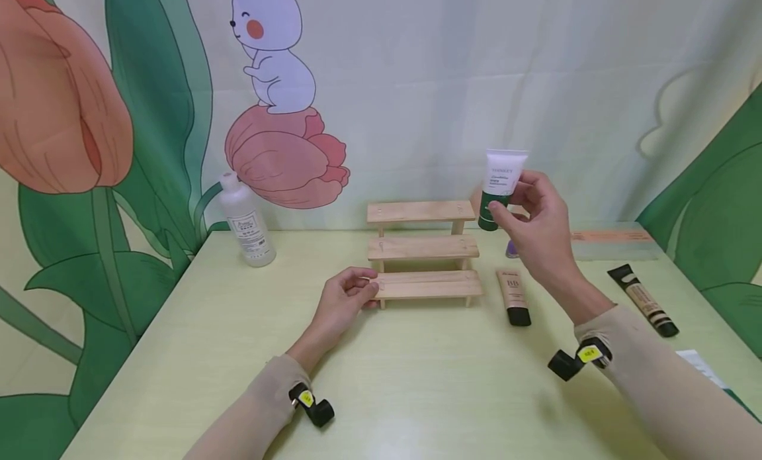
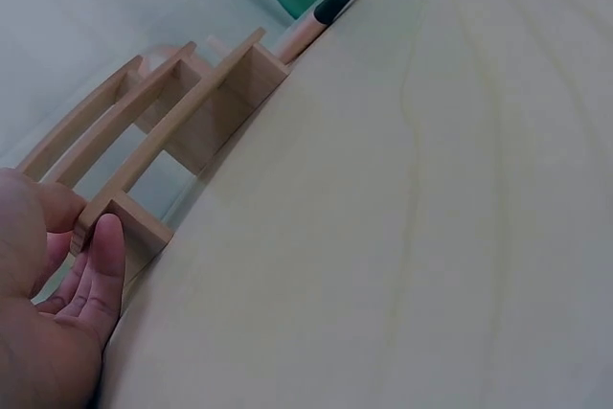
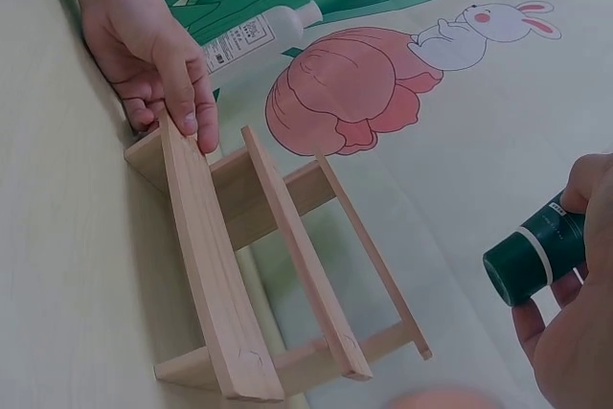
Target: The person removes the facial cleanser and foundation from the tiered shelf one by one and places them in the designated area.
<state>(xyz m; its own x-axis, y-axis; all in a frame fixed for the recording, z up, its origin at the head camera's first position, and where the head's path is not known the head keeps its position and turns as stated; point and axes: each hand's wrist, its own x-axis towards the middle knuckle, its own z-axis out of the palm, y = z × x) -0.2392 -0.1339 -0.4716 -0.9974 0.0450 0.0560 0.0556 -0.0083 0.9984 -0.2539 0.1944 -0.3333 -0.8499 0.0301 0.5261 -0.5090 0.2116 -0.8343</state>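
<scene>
A small three-step wooden rack (image 1: 423, 247) stands on the table. My left hand (image 1: 339, 301) pinches the left end of its lowest step, with thumb and fingers at the edge in the left wrist view. In my right hand (image 1: 542, 225) is a white and green cosmetic tube (image 1: 502, 182), gripped by its lower part, green cap downward. It hangs in the air just right of the top step. From the right wrist view, the green cap (image 3: 522, 265) points toward the rack, and the tube's white part is out of sight.
A white bottle (image 1: 247, 225) stands at the back left. Right of the rack lies a beige BB cream tube (image 1: 513, 298), with a small purple thing (image 1: 512, 249) behind it. Farther right are a black-and-beige tube (image 1: 643, 301), a clear ruler-like strip (image 1: 613, 247) and a white-green item (image 1: 702, 367).
</scene>
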